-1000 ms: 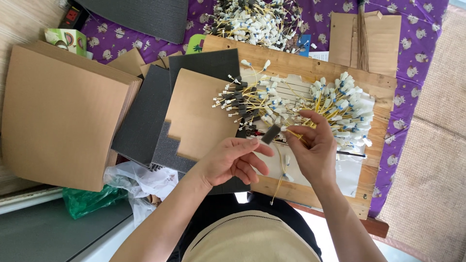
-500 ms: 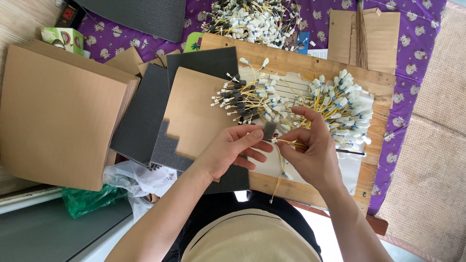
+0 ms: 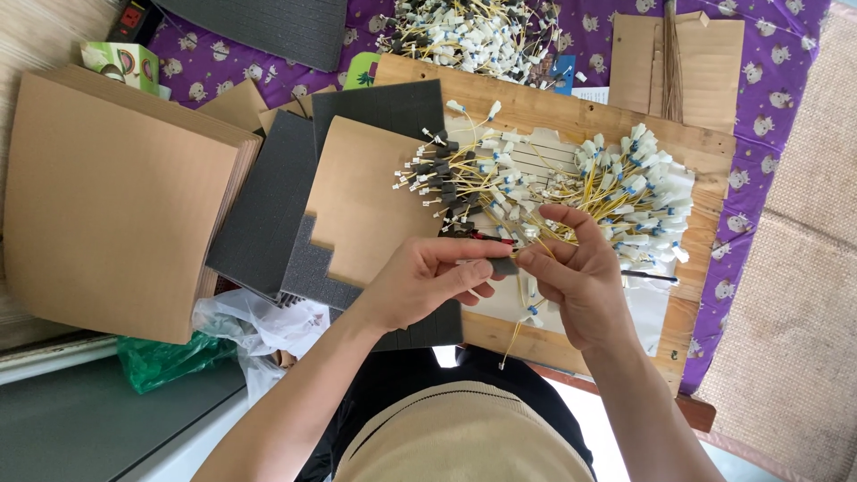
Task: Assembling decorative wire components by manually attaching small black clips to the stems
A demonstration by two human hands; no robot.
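Note:
My left hand point(image 3: 427, 281) pinches a small dark grey connector piece point(image 3: 502, 265) between thumb and fingers. My right hand point(image 3: 576, 272) meets it from the right, fingertips closed on the same piece and on a thin yellow cable point(image 3: 520, 314) that hangs down past the board's edge. Both hands hover over a wooden board point(image 3: 571, 112). Just above them lies a heap of yellow cables with white and black connectors point(image 3: 544, 174).
A tall stack of brown cardboard sheets point(image 3: 112, 192) sits at left, next to dark foam pads point(image 3: 263, 210) and a cardboard sheet on notched foam point(image 3: 357, 201). Another heap of cables point(image 3: 469, 31) lies on the purple patterned cloth point(image 3: 214, 62) at top. Plastic bags point(image 3: 241, 326) lie near my lap.
My left hand has closed in towards my right hand; the fingertips of both now meet on the small dark piece, which sat a little higher before.

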